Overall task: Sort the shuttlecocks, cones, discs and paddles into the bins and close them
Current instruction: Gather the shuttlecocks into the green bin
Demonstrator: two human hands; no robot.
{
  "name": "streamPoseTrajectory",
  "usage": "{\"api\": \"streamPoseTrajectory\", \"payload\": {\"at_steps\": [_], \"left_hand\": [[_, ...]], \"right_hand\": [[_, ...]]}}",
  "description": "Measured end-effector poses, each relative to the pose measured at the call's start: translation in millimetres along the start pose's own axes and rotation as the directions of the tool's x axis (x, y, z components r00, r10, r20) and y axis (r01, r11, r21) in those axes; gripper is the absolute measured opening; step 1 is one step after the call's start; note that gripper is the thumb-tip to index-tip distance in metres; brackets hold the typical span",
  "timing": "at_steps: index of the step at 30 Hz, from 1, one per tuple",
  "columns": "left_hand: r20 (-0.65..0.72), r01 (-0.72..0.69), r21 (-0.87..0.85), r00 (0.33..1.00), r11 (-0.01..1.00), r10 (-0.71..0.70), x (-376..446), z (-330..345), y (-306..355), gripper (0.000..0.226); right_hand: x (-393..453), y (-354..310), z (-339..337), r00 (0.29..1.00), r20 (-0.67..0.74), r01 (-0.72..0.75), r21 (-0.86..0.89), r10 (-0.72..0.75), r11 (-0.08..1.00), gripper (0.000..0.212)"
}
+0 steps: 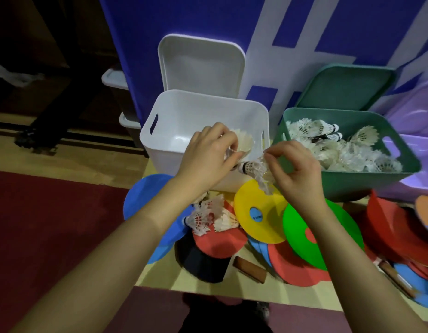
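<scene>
Two hands meet above the floor pile. The left hand (208, 152) grips a cream shuttlecock (244, 140) over the white bin (160, 140). The right hand (294, 169) pinches the feathers of a white shuttlecock (255, 170), which lies between both hands. Just right of the right hand stands the green bin (347, 183), filled with shuttlecocks. Below the hands lie a yellow disc (263, 222) and a green disc (297, 236).

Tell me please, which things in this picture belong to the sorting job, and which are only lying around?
Job:
left hand and right hand, each holding a shuttlecock
green bin, with shuttlecocks inside
white bin
white lid, green lid
yellow disc, green disc
loose shuttlecocks
paddle handle

Lying about:
blue banner
stacked grey boxes
</scene>
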State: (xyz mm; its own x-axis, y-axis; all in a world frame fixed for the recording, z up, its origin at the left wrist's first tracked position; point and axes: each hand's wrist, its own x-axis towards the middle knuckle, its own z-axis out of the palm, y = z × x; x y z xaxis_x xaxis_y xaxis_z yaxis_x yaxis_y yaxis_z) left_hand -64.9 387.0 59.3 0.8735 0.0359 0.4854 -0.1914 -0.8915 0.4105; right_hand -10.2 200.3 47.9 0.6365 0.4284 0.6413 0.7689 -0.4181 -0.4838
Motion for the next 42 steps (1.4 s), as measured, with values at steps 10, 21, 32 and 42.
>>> {"api": "streamPoseTrajectory", "payload": {"at_steps": [10, 21, 32, 42], "left_hand": [[-0.048, -0.045, -0.066, 0.998, 0.997, 0.042, 102, 81, 92, 0.017], [0.165, 0.203, 0.028, 0.965, 0.979, -0.205, 158, 207, 113, 0.012], [0.577, 0.165, 0.412, 0.714, 0.896, -0.397, 166, 234, 104, 0.059], [0.195, 0.193, 0.278, 0.948, 0.941, -0.252, 165, 191, 128, 0.043]], "right_hand": [[27, 110, -101, 0.991, -0.130, -0.038, 0.002, 0.038, 0.999, 0.011], [52, 259, -124, 0.978, -0.188, -0.144, -0.302, 0.089, 0.942, 0.007], [34, 306, -114, 0.804, 0.539, -0.053, -0.355, 0.251, 0.933, 0.041], [45, 259, -120, 0.944, 0.297, -0.034, -0.351, 0.146, 0.936, 0.038]]}}
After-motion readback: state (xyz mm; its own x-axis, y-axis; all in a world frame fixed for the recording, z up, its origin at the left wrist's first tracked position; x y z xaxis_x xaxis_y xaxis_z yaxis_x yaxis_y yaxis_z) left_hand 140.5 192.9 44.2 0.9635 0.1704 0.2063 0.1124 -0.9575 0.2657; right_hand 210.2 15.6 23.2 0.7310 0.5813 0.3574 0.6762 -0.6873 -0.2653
